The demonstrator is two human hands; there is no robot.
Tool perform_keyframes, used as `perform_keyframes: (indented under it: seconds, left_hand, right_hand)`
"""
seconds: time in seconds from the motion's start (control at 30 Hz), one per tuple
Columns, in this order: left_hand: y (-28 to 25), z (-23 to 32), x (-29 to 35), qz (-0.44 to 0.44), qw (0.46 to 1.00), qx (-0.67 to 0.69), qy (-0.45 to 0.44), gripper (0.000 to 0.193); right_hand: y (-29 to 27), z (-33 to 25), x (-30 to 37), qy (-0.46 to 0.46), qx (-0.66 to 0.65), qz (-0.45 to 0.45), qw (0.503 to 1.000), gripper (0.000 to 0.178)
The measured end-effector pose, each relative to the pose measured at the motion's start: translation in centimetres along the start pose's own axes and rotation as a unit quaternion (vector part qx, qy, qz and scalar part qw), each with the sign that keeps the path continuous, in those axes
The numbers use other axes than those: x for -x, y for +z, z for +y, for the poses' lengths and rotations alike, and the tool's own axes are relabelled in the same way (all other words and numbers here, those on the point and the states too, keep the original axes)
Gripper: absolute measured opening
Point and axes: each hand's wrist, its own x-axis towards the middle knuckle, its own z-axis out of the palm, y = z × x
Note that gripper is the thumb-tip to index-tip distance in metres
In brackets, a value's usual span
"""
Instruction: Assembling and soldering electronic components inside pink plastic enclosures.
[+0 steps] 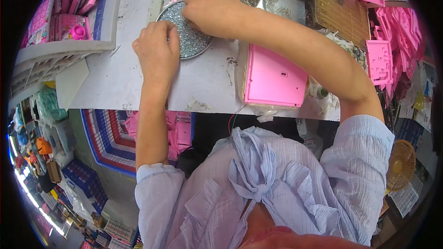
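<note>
metal bits [190, 39]: silver | panel [272, 80]: pink | shirt [350, 166]: pale blue

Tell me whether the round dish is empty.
The round dish is not empty: small silvery pieces are spread across it; how deep, I cannot tell.

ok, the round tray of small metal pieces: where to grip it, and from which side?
I'd pinch the round tray by its thin rim on the near side, coming from the bench's front edge: that arc is uncovered, while the left hand and right hand block the left and far right. Keep it level; the loose metal pieces could probably spill.
</note>
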Motion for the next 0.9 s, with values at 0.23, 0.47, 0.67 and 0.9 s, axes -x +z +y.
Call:
perform_keyframes:
  seconds: [0.23,0.47,0.67,0.9]
  left_hand:
    - [0.7,0.0,-1.3,-0.008,0.998,-0.060,0.012,0.014]
    - [-0.5,-1.0,-2.4,-0.078,0.995,-0.060,-0.027,0.019]
    - [-0.8,0.2,-1.5,-0.005,0.993,0.104,-0.058,0.020]
    - [-1.3,2.6,-0.6,-0.061,0.975,0.189,-0.096,0.025]
  right_hand:
    - [-1.0,1.8,1.0,0.050,-0.025,0.082,0.995,0.020]
    - [-6.7,4.6,13.1,0.162,-0.122,0.149,0.968,0.018]
    - [-6.8,4.3,21.0,0.328,-0.529,0.134,0.771,0.027]
    - [-6.2,4.2,22.7,0.312,-0.598,0.160,0.721,0.029]
